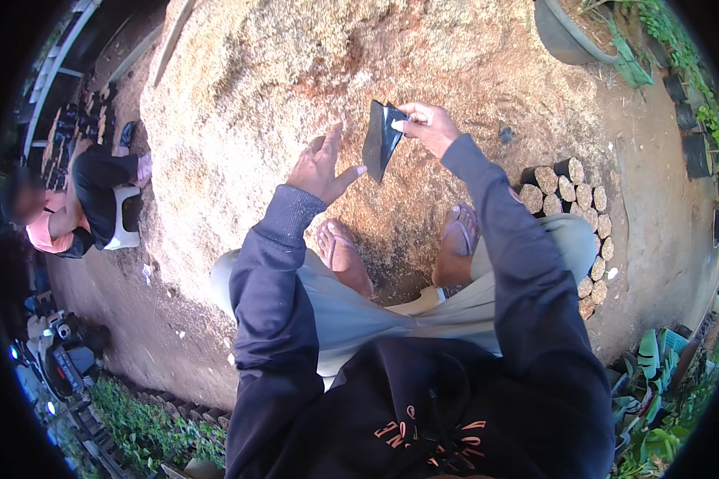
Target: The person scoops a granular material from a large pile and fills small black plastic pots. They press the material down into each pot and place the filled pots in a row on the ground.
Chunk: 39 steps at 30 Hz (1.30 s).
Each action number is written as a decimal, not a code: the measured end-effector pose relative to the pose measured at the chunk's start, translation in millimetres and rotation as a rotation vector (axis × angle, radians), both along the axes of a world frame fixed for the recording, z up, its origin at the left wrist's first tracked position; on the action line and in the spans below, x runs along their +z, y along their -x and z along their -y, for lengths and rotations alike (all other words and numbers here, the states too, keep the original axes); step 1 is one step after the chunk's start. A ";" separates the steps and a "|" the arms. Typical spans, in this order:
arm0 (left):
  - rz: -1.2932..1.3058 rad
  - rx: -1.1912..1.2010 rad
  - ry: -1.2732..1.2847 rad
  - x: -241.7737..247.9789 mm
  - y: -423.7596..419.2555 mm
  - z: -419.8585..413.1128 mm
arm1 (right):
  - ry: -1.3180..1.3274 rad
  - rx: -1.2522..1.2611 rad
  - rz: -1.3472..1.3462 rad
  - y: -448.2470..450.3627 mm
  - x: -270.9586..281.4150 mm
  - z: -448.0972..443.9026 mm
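Note:
A black plastic bag (380,143), flat and folded to a point at its lower end, hangs from my right hand (428,127), pinched at its upper right edge between thumb and fingers. To its left, my left hand (320,164) is spread, the thumb pointing at the bag's lower edge; whether the thumb touches it I cannot tell. Under both hands lies a broad heap of pale, loose shavings or husks (263,78). Several filled black bags (566,188), their tops packed with the same pale material, stand in rows by my right knee.
A large dark pot (566,36) stands at the upper right. On the left, another person (66,206) sits on a white plastic stool (123,221) near more filled bags (99,120). A motorcycle (63,353) is at lower left. A small black scrap (505,133) lies on the heap.

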<state>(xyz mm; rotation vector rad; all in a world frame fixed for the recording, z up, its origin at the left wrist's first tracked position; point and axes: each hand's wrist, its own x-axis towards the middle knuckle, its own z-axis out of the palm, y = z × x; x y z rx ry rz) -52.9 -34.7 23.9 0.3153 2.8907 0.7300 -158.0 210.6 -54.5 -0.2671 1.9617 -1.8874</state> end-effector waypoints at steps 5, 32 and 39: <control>0.116 0.048 -0.382 5.2 4.7 -19.3 | 0.001 0.171 -0.042 -35.1 97.5 -29.1; 0.025 0.050 -1.094 -3.5 -24.9 -49.5 | 0.109 -0.223 -0.125 -67.6 94.8 -27.5; -0.504 -0.252 -0.679 29.7 -24.7 -47.6 | 0.021 -0.369 -0.092 -55.0 105.0 -32.1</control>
